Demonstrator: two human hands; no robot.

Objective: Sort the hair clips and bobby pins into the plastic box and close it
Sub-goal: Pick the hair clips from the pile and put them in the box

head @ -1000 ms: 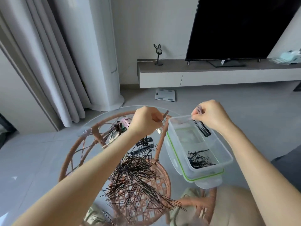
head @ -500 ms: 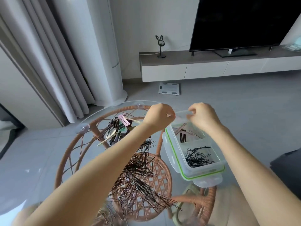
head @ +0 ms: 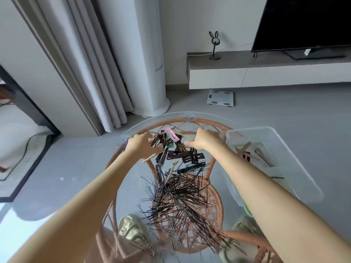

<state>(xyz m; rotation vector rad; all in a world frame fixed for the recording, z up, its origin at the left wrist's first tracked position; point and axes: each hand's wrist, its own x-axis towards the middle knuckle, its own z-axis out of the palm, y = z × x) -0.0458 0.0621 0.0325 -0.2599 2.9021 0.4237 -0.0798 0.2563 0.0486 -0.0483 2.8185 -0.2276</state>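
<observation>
1. We reach both hands into the hair clips [head: 171,149] at 12 o'clock: left hand [head: 141,147] and right hand [head: 204,140] fingers spread, grip unclear.
2. We keep the plastic box [head: 288,149] open at 3 o'clock to take them; bobby pins [head: 180,194] wait centrally.

A single wide-angle view comes from a camera worn on the person's head, looking forward and steeply down. It sits close above a round glass table [head: 133,186], whose top fills the lower middle of the frame. Both bare forearms enter from the bottom corners and stretch away from the lens, ending at the left hand [head: 141,147] and right hand [head: 206,139] near the table's far edge. Beyond the table the view faces across a grey floor toward a wall, with curtains [head: 91,63] upper left and a television [head: 307,21] upper right. Straight lines bow near the frame edges.
</observation>
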